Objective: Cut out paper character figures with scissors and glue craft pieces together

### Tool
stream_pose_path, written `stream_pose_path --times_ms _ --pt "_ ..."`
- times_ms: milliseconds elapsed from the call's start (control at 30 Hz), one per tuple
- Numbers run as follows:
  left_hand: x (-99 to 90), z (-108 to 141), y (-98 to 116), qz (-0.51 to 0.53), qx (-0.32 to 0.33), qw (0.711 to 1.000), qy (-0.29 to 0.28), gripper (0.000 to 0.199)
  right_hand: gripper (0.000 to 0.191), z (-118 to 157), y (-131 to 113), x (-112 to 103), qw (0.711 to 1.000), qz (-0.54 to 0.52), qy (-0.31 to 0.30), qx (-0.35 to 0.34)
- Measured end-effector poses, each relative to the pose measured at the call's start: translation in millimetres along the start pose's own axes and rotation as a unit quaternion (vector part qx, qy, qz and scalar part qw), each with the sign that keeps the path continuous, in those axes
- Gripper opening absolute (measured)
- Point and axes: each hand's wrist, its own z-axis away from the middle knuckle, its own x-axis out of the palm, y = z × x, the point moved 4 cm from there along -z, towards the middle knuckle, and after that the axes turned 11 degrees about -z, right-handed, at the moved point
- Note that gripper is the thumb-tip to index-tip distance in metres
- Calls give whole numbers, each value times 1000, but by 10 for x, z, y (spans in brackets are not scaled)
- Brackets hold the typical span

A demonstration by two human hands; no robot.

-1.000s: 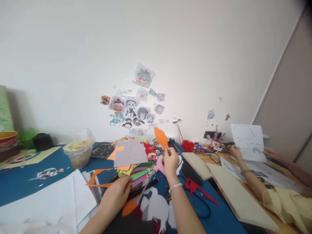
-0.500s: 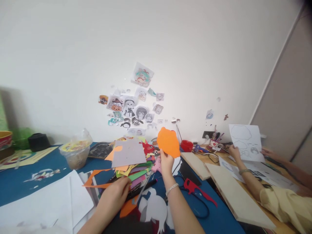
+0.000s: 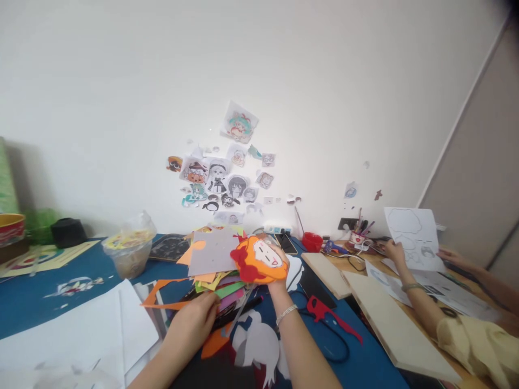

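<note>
My right hand (image 3: 279,266) is closed on a paper cutout (image 3: 259,260) with orange hair, a red bow and a pale drawn face, held up over the table. Its decorated side is turned to me. My left hand (image 3: 198,313) rests at the near side of a pile of coloured paper (image 3: 231,289), its fingers curled together; what they may grip is hidden. An orange paper scrap (image 3: 158,294) runs behind that hand. Below, between my forearms, lie grey and white paper cutouts (image 3: 261,346) and an orange piece (image 3: 214,340).
White sheets (image 3: 81,335) and a lidded plastic cup (image 3: 128,254) are on the left. At right are a red-handled saw-like tool (image 3: 332,319), pale boards (image 3: 389,319) and a red bowl (image 3: 312,241). Another person's hands (image 3: 395,253) hold a printed sheet (image 3: 413,237).
My right hand has turned the cutout from its plain orange back to its face side and moved it slightly left and down. My left hand stays in place.
</note>
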Motion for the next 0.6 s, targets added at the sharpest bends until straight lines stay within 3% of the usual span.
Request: stream_pose_path --times_ms 133,300,600 --pt "12 -5 1 -6 8 1000 -7 24 20 49 -35 45 1000 -13 -15 19" --pt "43 -14 -22 -13 9 1000 -5 25 16 64 -12 60 999 7 35 41" --pt "56 -7 -17 -20 13 1000 -9 25 24 91 64 123 994 77 56 55"
